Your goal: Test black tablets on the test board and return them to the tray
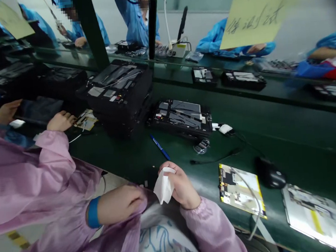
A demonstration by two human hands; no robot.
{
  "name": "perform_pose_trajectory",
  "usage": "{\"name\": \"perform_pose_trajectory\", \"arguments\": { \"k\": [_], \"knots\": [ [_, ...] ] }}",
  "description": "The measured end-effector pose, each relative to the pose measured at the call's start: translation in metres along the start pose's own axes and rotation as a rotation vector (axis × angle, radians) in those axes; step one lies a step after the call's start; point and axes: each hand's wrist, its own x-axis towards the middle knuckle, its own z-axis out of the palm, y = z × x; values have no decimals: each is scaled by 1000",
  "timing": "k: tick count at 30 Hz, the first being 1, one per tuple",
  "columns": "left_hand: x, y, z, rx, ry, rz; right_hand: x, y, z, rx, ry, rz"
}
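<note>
My right hand (185, 185) pinches a folded white tissue (163, 185) above the front edge of the bench. Low in front of my body, my left hand (120, 204) is closed on the edge of my pink coat (142, 207). A blue band (93, 213) circles that wrist. Just beyond the tissue lies a blue pen (159, 147). To the right of my right hand rests a tablet board with yellow edges (241, 190), a grey cable crossing it.
Opened black tablets form a tall stack (121, 94) and a lower stack (181, 117). A black mouse (270, 172), a cable (214, 158) and a silver tablet panel (315, 215) lie rightward. A co-worker's hand (61, 121) is at left. Several people in blue sit behind the shelf.
</note>
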Motion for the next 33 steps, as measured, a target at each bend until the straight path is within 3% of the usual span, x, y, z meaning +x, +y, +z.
{"name": "perform_pose_trajectory", "arguments": {
  "k": [3,6,12,15,21,24,26,29,33],
  "knots": [
    [12,19,-9,5,137,52,-5,-2,2,-58,30,-52],
    [28,30,-6,-21,229,77,-10,-3,2,-164,51,-149],
    [44,20,2,-200,290,-143,-15,-9,-10,-294,-35,-344],
    [42,16,0,-254,302,-214,-16,-15,-16,-503,-98,-483],
    [38,15,0,-226,267,-65,-22,-32,-18,-856,-198,-634],
    [41,13,1,-177,265,13,-28,-46,-17,-895,-137,-741],
    [44,11,0,-193,204,90,-31,-55,-15,-831,-110,-716],
    [46,10,-3,-233,92,229,-33,-63,-14,-597,-164,-469],
    [47,13,-4,-256,146,319,-32,-58,-15,-125,-217,-176]
  ]
}}
